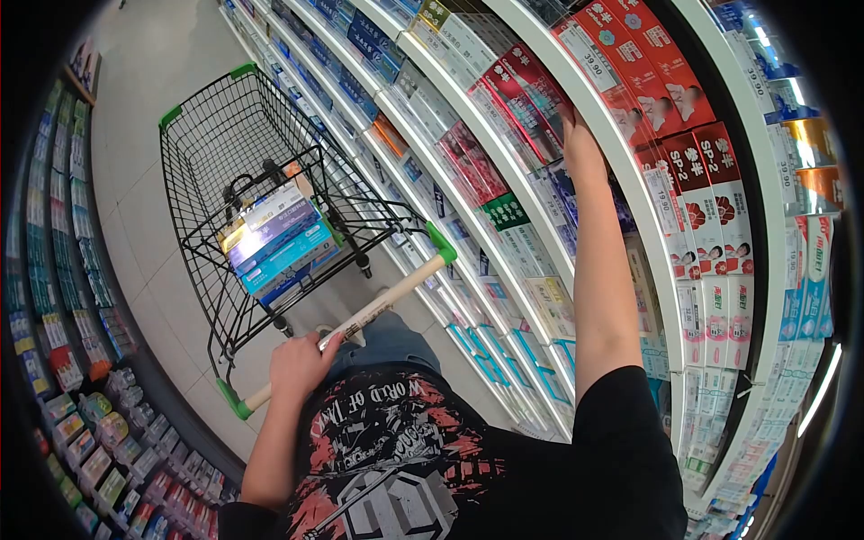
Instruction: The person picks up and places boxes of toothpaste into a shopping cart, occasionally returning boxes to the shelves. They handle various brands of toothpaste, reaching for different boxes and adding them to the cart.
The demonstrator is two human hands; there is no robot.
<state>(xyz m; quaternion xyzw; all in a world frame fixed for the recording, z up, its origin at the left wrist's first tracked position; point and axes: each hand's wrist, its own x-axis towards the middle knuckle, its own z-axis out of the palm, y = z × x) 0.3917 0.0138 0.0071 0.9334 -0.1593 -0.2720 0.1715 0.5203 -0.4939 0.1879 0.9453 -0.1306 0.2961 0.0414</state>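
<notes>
My left hand (302, 364) is wrapped round the cream-coloured handle (382, 301) of a black wire shopping cart (202, 180) with green corner pieces. My right arm stretches up to the shelves on the right. There my right hand (583, 148) reaches in beside a row of dark red toothpaste boxes (526, 90), its fingertips right at their edge and mostly hidden. Brighter red boxes (643, 72) stand on the neighbouring shelf, behind a price tag. In the cart, near its handle end, lie several packaged boxes (283, 247), blue and yellow.
White-edged shelves (670, 333) of boxed goods curve along my right side. Across the tiled aisle floor (153, 243), another shelf (99, 450) holds many small packs. The cart stands in front of my legs.
</notes>
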